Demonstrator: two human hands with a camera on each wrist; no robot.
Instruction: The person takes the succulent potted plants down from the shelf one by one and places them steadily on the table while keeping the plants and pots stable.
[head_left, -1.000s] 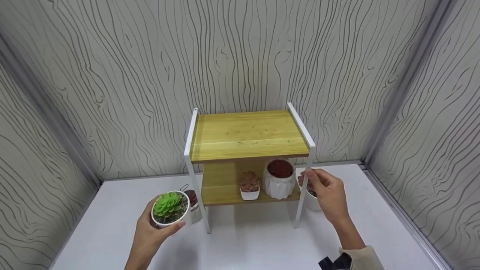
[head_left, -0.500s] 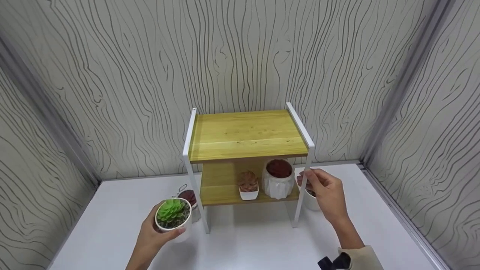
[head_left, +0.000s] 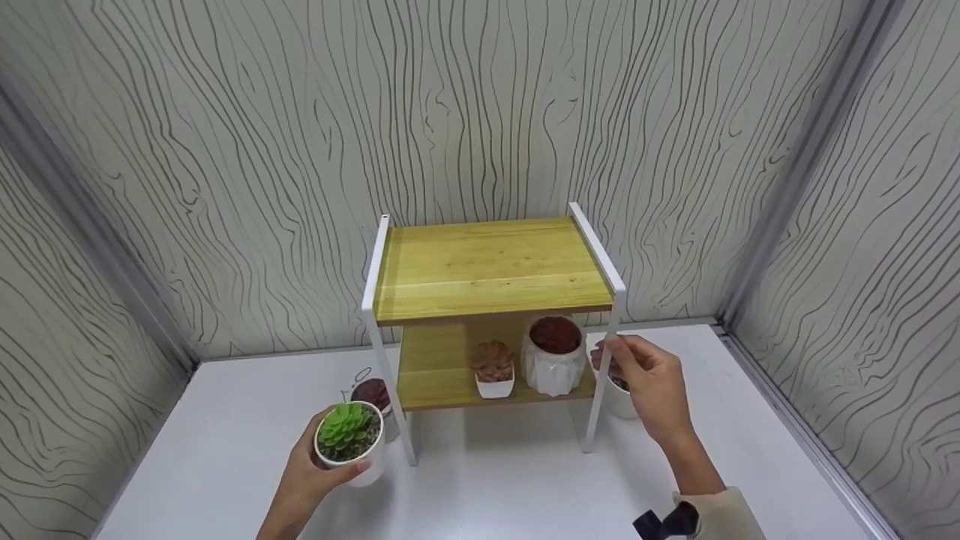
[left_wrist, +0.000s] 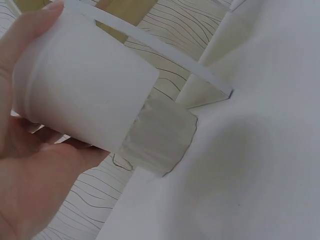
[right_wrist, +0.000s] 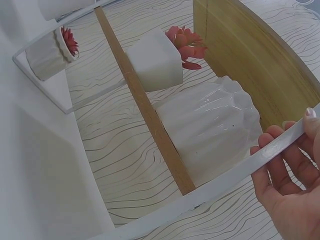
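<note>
pale panels [head_left: 480,112] with dark wavy lines stood behind a white tabletop [head_left: 487,495], where my cameras showed me a white-framed rack with yellow wooden shelves [head_left: 495,262]. at the rack's front left, the left hand [head_left: 306,474] held a round white pot with a green succulent [head_left: 351,442], its fingers curled round it. the right hand [head_left: 654,386] pinched the rack's white right front leg [head_left: 596,409] between thumb and fingers. on the rack's lower shelf i saw a small square white pot with a reddish succulent [head_left: 495,379] and, right of it, a ribbed white pot [head_left: 553,369].
</note>
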